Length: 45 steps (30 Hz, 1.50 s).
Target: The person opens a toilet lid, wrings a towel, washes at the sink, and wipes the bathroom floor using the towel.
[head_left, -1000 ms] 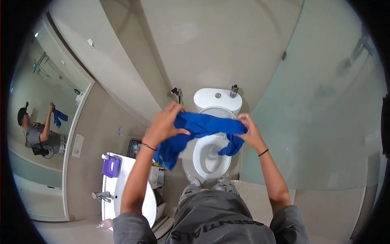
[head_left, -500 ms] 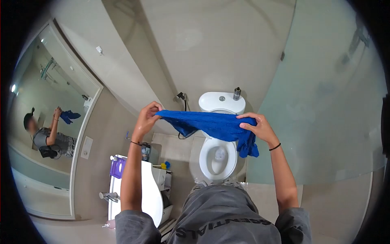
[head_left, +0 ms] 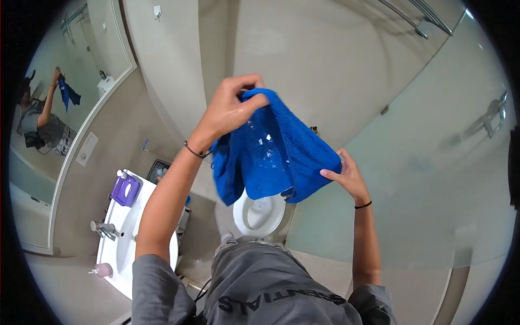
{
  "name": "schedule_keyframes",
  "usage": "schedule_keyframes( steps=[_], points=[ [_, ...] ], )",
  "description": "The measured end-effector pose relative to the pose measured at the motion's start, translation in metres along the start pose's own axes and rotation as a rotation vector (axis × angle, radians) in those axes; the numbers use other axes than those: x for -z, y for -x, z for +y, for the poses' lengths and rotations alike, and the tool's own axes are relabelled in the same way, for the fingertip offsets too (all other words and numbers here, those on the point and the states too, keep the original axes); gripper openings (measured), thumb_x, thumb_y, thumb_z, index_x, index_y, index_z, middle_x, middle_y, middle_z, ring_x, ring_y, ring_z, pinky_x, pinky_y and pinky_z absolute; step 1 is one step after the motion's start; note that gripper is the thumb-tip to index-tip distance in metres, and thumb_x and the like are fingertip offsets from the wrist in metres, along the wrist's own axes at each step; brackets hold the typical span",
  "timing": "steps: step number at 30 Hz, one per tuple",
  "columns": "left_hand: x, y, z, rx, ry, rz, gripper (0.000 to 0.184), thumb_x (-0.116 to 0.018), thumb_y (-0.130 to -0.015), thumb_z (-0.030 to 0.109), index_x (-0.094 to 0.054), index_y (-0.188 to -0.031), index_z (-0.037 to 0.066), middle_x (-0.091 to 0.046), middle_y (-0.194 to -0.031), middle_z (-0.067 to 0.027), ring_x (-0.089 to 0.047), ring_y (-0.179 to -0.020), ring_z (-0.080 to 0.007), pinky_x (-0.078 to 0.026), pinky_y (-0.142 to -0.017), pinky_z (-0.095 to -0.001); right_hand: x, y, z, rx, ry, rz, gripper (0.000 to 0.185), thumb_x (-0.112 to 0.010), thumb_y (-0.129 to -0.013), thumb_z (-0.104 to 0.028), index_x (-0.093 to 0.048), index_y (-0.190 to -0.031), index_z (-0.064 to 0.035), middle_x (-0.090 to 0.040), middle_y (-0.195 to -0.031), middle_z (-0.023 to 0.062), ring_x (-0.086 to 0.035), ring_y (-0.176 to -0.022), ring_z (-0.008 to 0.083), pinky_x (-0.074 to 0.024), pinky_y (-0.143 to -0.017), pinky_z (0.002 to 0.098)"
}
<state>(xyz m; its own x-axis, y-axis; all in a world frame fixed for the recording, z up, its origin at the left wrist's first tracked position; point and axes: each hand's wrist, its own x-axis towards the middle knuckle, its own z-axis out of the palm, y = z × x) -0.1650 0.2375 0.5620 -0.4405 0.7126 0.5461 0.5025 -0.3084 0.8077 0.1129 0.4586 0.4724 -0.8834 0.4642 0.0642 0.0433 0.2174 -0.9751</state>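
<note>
Raised since half a second ago, my left hand (head_left: 234, 107) now sits well above my right hand (head_left: 351, 177), and the blue terry cloth (head_left: 306, 149), then stretched almost level between them, drops in folds. My left fingers are curled, pinching its upper edge against the thumb; my right hand is nearly closed, thumb on the cloth's right corner, fingers partly hidden behind. White flecks (head_left: 265, 141) dot the inner fold. It hangs before the toilet (head_left: 239, 216), right of the white washbasin (head_left: 123, 215).

The cloth (head_left: 277, 154) is blue, flecked white.
</note>
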Motion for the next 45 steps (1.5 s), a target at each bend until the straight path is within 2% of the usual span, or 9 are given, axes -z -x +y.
schedule_keyframes(
  steps=[3, 7, 10, 20, 28, 32, 34, 38, 45],
  points=[
    [-0.018, -0.019, 0.03, -0.136, -0.114, 0.059, 0.028, -0.064, -0.075, 0.014, -0.041, -0.067, -0.002, -0.03, -0.061, -0.0107, -0.031, -0.061, -0.0084, -0.03, -0.051, -0.0304, -0.012, -0.011, 0.006, 0.015, 0.192, 0.062, 0.071, -0.089, -0.073, -0.021, -0.046, -0.128, -0.01, -0.055, -0.103, 0.0033, -0.054, -0.096, 0.0143, -0.046, -0.085, 0.0312],
    [-0.056, -0.036, 0.051, -0.241, -0.272, 0.172, 0.031, -0.059, -0.068, 0.021, -0.041, -0.058, -0.003, -0.032, -0.052, -0.0199, -0.025, -0.054, -0.0364, -0.032, -0.046, -0.0417, -0.085, -0.015, -0.021, 0.328, 0.377, 0.462, 0.093, -0.093, -0.066, -0.03, -0.039, -0.137, -0.0057, -0.051, -0.113, 0.0083, -0.051, -0.105, 0.0209, -0.0466, -0.086, 0.0386],
    [-0.07, -0.041, 0.058, -0.219, -0.447, 0.102, 0.035, -0.063, -0.068, 0.018, -0.036, -0.064, -0.003, -0.025, -0.06, -0.0195, -0.018, -0.061, -0.028, -0.026, -0.047, -0.0398, -0.132, -0.024, -0.027, 0.345, 0.088, 0.543, 0.08, -0.091, -0.07, -0.023, -0.041, -0.129, -0.0026, -0.05, -0.116, 0.0113, -0.055, -0.102, 0.0202, -0.0505, -0.079, 0.0325],
    [-0.051, -0.069, 0.054, -0.319, -0.781, 0.149, 0.03, -0.066, -0.067, 0.027, -0.066, -0.067, -0.003, -0.056, -0.058, -0.0214, -0.058, -0.058, -0.0403, -0.05, -0.056, -0.0413, -0.109, -0.035, -0.004, 0.307, 0.491, 0.663, 0.065, -0.07, -0.065, 0.013, -0.047, -0.124, -0.0019, -0.052, -0.111, 0.0182, -0.056, -0.1, 0.0351, -0.0471, -0.089, 0.0426],
    [-0.027, -0.064, 0.014, -0.1, -0.764, 0.029, 0.03, -0.067, -0.069, 0.021, -0.054, -0.066, -0.005, -0.037, -0.056, -0.0192, -0.034, -0.049, -0.0307, -0.037, -0.047, -0.0336, -0.06, 0.01, 0.038, 0.242, 0.601, 0.552, 0.034, -0.058, -0.083, 0.01, -0.057, -0.116, -0.002, -0.065, -0.101, 0.0227, -0.063, -0.082, 0.0384, -0.0517, -0.079, 0.045],
    [-0.01, -0.069, -0.02, 0.059, -0.572, -0.014, 0.027, -0.071, -0.076, 0.017, -0.059, -0.066, -0.006, -0.046, -0.05, -0.0053, -0.043, -0.052, -0.0054, -0.036, -0.048, -0.0259, -0.023, 0.019, -0.007, 0.042, 0.524, 0.547, 0.019, -0.058, -0.091, -0.001, -0.063, -0.109, -0.0032, -0.065, -0.086, 0.0225, -0.062, -0.07, 0.0324, -0.0486, -0.064, 0.0358],
    [-0.005, -0.068, -0.032, 0.082, -0.494, -0.029, 0.027, -0.071, -0.077, 0.016, -0.06, -0.066, -0.006, -0.048, -0.051, -0.0034, -0.043, -0.052, -0.0047, -0.035, -0.048, -0.025, -0.004, 0.011, -0.024, 0.315, 0.633, 0.647, 0.016, -0.058, -0.091, -0.003, -0.064, -0.105, -0.0015, -0.065, -0.082, 0.0229, -0.062, -0.075, 0.0428, -0.0495, -0.066, 0.042],
    [-0.005, -0.061, -0.036, 0.118, -0.307, -0.053, 0.026, -0.073, -0.082, 0.017, -0.063, -0.069, -0.003, -0.052, -0.057, 0.0019, -0.045, -0.056, -0.0043, -0.034, -0.05, -0.0232, 0.028, -0.007, -0.062, 0.246, 0.336, 0.564, 0.013, -0.055, -0.095, -0.007, -0.062, -0.102, 0.0011, -0.064, -0.081, 0.0067, -0.058, -0.075, 0.0114, -0.0481, -0.071, 0.0277],
    [-0.03, -0.023, -0.095, 0.139, 0.051, -0.431, 0.026, -0.072, -0.087, 0.023, -0.062, -0.092, -0.001, -0.06, -0.107, -0.005, -0.058, -0.095, -0.0145, -0.051, -0.081, -0.0302, 0.027, -0.037, -0.158, 0.308, 0.174, 0.342, 0.014, -0.051, -0.098, -0.009, -0.063, -0.101, -0.002, -0.061, -0.084, -0.0035, -0.054, -0.079, 0.0034, -0.0448, -0.071, 0.0204]
  ],
)
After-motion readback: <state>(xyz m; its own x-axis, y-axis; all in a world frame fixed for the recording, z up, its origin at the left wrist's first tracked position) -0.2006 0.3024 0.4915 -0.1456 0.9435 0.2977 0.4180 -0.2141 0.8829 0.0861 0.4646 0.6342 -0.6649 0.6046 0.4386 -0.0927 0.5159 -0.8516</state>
